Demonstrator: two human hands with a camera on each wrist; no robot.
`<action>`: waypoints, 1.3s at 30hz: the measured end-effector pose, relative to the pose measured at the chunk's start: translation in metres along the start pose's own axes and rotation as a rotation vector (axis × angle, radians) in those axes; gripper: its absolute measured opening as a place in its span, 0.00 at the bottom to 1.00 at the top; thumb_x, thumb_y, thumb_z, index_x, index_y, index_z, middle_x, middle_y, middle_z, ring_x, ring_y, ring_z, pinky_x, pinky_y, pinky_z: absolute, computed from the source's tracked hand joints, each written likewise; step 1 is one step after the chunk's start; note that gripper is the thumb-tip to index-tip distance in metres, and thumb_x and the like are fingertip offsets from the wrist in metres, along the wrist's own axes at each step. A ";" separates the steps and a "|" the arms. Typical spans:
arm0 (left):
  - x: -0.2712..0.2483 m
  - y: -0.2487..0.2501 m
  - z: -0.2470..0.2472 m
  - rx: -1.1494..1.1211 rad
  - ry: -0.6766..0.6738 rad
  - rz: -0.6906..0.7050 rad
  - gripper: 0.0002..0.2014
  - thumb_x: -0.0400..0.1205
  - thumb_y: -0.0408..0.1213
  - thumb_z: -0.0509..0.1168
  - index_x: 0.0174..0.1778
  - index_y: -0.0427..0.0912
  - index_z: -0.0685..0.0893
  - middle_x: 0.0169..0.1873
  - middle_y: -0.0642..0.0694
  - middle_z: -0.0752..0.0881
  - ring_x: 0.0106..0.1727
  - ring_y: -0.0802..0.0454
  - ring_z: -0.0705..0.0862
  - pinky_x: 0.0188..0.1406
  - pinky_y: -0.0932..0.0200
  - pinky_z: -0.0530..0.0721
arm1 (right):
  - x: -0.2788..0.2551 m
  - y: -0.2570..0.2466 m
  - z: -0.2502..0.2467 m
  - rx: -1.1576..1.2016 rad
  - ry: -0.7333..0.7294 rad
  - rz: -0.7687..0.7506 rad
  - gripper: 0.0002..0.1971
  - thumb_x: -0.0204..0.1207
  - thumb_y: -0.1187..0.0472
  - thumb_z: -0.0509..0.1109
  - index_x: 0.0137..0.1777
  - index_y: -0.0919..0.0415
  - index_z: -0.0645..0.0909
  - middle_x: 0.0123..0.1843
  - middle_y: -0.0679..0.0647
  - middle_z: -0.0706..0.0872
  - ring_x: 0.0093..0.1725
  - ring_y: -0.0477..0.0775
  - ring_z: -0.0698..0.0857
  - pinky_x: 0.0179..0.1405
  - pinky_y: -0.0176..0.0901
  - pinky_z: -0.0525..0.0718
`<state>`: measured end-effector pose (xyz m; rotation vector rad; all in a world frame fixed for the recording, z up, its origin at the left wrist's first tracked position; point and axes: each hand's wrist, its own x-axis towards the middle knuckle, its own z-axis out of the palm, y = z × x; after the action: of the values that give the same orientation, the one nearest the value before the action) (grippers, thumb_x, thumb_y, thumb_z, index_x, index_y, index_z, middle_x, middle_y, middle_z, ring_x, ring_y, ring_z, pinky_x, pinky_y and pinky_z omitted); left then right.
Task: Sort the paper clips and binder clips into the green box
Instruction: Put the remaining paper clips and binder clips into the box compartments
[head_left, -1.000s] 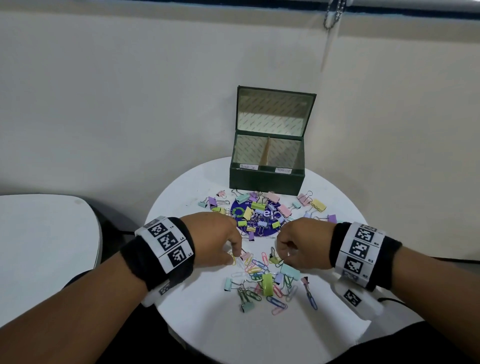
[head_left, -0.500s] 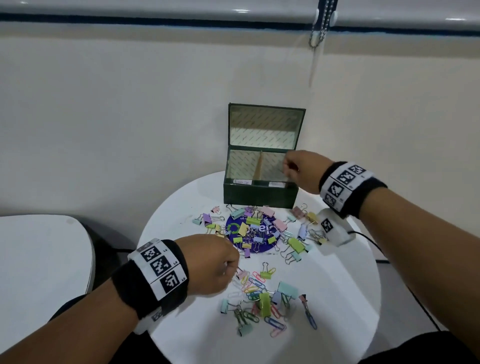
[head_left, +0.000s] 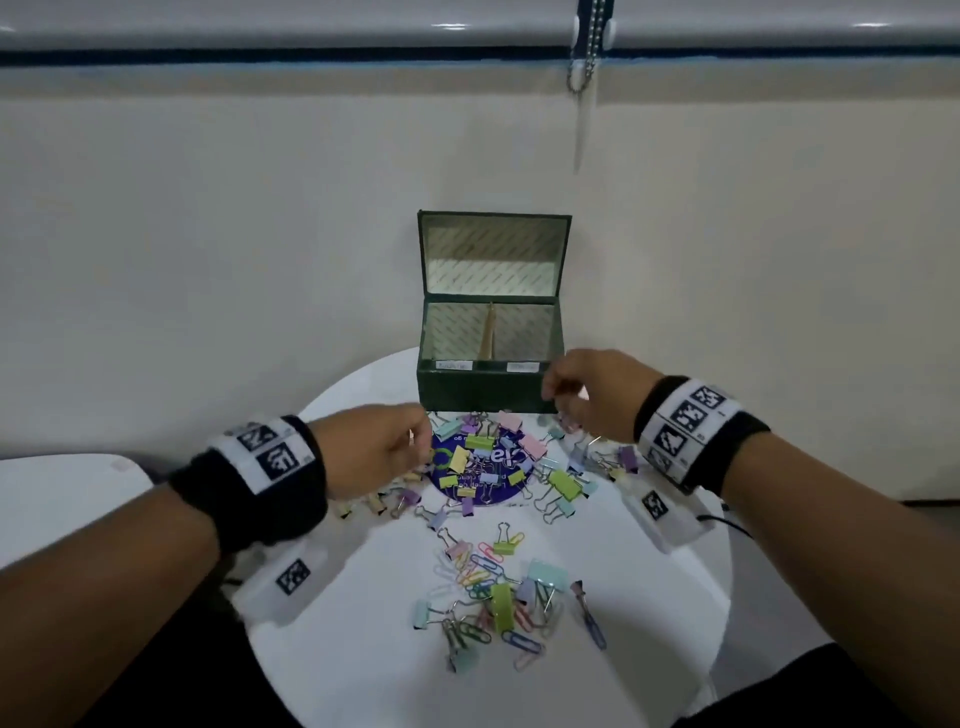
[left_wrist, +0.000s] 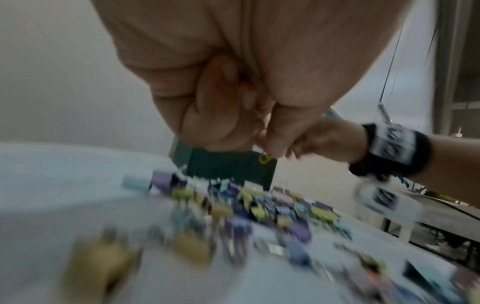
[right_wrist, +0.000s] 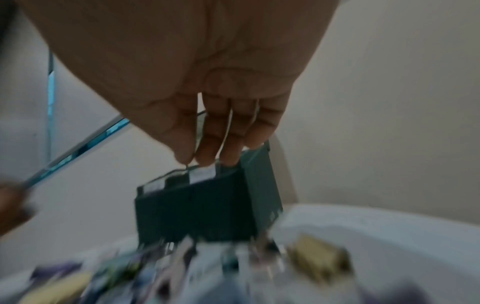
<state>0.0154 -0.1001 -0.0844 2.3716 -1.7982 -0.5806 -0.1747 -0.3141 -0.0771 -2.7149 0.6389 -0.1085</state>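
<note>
Here, yellow paper clip (left_wrist: 265, 159) hanging lengthwise

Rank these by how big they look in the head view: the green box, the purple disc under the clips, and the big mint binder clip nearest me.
1. green box, lid up, clearly largest
2. purple disc, partly covered by clips
3. mint binder clip, smallest, though nearest the camera

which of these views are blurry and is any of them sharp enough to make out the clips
Head view: mostly sharp, paper clips and binder clips distinct on the white table, dim even light. Left wrist view: clips smeared, left hand clearer. Right wrist view: heavy motion blur low down, green box readable.
</note>
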 end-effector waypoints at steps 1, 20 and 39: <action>0.007 0.003 -0.013 0.048 0.016 -0.006 0.06 0.87 0.46 0.58 0.44 0.56 0.75 0.35 0.58 0.80 0.36 0.60 0.78 0.34 0.63 0.72 | -0.009 0.003 0.010 -0.042 -0.091 0.001 0.07 0.81 0.58 0.68 0.52 0.44 0.84 0.53 0.41 0.85 0.54 0.46 0.84 0.57 0.42 0.84; 0.158 0.059 -0.051 -0.137 0.243 -0.114 0.09 0.80 0.46 0.69 0.44 0.45 0.88 0.38 0.51 0.90 0.38 0.50 0.86 0.44 0.54 0.87 | -0.010 -0.010 0.055 -0.140 -0.225 -0.064 0.17 0.86 0.47 0.58 0.71 0.36 0.80 0.67 0.52 0.75 0.67 0.57 0.71 0.69 0.59 0.76; 0.051 0.057 -0.009 0.493 -0.211 0.242 0.11 0.81 0.50 0.68 0.59 0.62 0.86 0.50 0.58 0.81 0.50 0.58 0.81 0.55 0.56 0.82 | -0.015 -0.021 0.050 -0.212 -0.180 -0.197 0.17 0.79 0.44 0.68 0.68 0.39 0.84 0.61 0.51 0.79 0.63 0.54 0.74 0.62 0.52 0.80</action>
<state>-0.0214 -0.1660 -0.0697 2.3800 -2.5293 -0.4044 -0.1718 -0.2743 -0.1168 -2.9426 0.3470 0.1627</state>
